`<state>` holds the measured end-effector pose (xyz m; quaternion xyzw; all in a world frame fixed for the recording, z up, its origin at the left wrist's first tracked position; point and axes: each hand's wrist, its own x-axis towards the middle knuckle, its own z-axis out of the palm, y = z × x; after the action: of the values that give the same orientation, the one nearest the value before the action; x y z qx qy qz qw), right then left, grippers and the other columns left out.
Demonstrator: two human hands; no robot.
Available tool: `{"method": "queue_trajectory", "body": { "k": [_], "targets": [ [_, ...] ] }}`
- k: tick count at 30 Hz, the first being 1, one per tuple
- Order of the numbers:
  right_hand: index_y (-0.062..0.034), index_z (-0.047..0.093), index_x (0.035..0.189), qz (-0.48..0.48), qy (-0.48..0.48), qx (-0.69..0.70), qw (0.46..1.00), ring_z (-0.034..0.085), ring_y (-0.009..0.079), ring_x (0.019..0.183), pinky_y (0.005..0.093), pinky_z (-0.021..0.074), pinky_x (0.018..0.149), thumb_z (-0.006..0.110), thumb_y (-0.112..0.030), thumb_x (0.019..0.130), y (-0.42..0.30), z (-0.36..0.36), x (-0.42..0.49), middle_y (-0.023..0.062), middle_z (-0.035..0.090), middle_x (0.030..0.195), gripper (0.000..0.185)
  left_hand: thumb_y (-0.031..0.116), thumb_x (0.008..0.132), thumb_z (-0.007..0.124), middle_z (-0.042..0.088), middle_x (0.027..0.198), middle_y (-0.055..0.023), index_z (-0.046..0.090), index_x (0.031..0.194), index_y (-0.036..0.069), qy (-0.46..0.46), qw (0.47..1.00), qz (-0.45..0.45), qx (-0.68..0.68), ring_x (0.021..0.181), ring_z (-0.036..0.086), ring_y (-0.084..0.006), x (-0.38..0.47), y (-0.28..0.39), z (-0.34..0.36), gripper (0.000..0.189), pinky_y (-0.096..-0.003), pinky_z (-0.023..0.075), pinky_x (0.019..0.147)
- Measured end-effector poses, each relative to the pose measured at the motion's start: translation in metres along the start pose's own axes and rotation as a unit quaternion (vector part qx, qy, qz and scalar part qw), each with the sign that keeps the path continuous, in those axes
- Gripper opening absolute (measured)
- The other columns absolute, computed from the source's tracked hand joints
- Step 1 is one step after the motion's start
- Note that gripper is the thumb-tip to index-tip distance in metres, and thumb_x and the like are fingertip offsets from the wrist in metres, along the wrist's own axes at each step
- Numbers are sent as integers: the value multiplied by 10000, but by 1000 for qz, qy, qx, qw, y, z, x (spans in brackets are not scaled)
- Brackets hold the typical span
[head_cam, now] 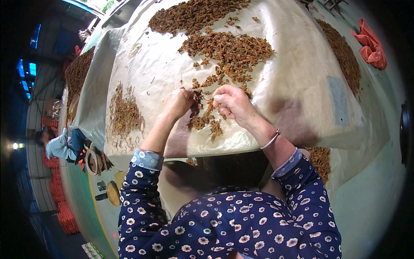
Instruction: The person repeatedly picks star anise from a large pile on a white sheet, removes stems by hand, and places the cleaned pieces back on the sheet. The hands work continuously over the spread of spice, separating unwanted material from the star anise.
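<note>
Loose star anise (197, 123) lies in a narrow trail between my hands on a plastic-covered table (168, 136). My left hand (178, 102) is curled beside dark star pods, its fingertips mostly turned from view; whether it holds one is hidden. Across the trail, my right hand (234, 103) has thumb and forefinger brought together, the other fingers folded in. Anything between those fingertips is too small to make out. Beyond the hands spreads a larger heap of star anise (233, 51), with another heap (197, 14) farther back. Thin brown stems (124, 111) form a pile on the left.
A seated person (63, 145) is at the far left, near a round basket (93, 162) on the floor. Large brown heaps lie left (77, 77) and right (343, 55) of the table. A red plastic bag (372, 47) lies at the right.
</note>
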<state>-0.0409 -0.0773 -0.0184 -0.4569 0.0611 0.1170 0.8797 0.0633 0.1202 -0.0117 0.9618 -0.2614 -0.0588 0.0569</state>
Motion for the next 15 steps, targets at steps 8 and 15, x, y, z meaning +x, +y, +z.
{"method": "queue_trajectory", "body": {
  "k": [8, 15],
  "targets": [
    [-40, 548, 888, -10, 6, 0, 1000, 427, 45, 469, 187, 289, 370, 561, -86, 860, -5, -4, -4, 35, 575, 692, 56, 130, 743, 624, 641, 667, -81, 640, 715, 10, -104, 985, -39, -132, 635, 609, -203, 14, -12, 10, 124, -329, 486, 605],
    [-31, 544, 885, -15, 15, -22, 1000, 457, 53, 483, 188, 302, 371, 549, -60, 849, -6, -4, -6, 45, 588, 712, 47, 125, 771, 667, 565, 653, 43, 629, 736, 84, -131, 855, -69, -497, 603, 504, -61, -17, -30, -5, 66, -211, 402, 596]
  ]
}}
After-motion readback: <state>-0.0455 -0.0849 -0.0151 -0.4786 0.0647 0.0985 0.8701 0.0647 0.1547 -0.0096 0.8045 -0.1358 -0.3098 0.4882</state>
